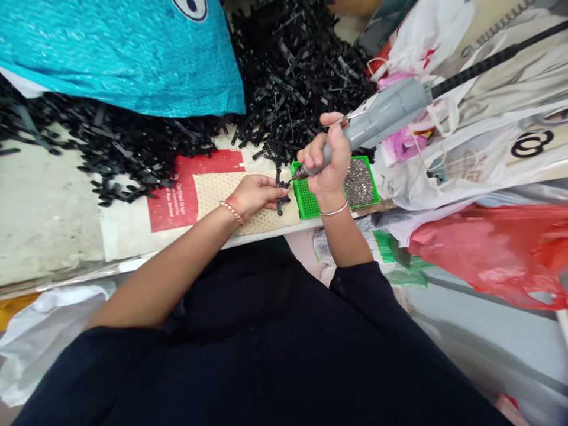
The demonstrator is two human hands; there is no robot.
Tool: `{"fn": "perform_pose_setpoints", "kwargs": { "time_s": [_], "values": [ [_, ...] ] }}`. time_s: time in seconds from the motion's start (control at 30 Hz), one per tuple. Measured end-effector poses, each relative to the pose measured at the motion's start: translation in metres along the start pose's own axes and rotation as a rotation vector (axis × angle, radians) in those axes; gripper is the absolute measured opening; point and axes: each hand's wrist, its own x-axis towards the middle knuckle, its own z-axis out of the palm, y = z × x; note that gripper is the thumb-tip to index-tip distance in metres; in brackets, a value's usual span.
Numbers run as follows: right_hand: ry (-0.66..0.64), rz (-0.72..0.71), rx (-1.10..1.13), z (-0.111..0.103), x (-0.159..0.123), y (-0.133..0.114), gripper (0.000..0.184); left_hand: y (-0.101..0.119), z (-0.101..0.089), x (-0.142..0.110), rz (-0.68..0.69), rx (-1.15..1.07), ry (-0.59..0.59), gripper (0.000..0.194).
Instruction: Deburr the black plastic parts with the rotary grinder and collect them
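My right hand point(327, 158) is closed round a grey electric screwdriver point(381, 112), its tip pointing down-left at a small black plastic part point(281, 192). My left hand point(257, 194) pinches that part against a beige honeycomb mat point(213, 190) on the table. A black corrugated cable point(483, 62) runs from the tool's back end to the upper right. Just right of the part sits a green tray point(306, 204) holding several tiny silver screws point(358, 183).
A big heap of black plastic parts point(293, 65) covers the far side of the table, partly under a blue bag point(133, 53). White plastic bags point(479, 148) and a red bag point(492, 248) crowd the right. A red-and-white cardboard sheet point(177, 201) lies under the mat.
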Motion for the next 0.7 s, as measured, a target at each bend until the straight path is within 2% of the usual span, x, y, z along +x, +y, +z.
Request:
{"fn": "perform_pose_setpoints", "kwargs": {
  "time_s": [0.13,0.27,0.37,0.7],
  "values": [
    [0.017,-0.015,0.027,0.007,-0.001,-0.003,0.058,0.001,0.001,-0.001,-0.012,-0.019,-0.005,0.032],
    [-0.011,0.020,0.013,0.011,0.001,0.003,0.070,-0.001,0.000,0.001,-0.005,-0.012,-0.005,0.032],
    [-0.049,0.004,0.012,0.011,0.002,0.006,0.071,-0.002,-0.001,0.002,-0.003,-0.011,-0.010,0.031],
    [-0.003,-0.016,0.275,0.020,-0.005,-0.009,0.052,0.002,0.001,-0.002,-0.028,-0.025,-0.005,0.031]
  ]
}}
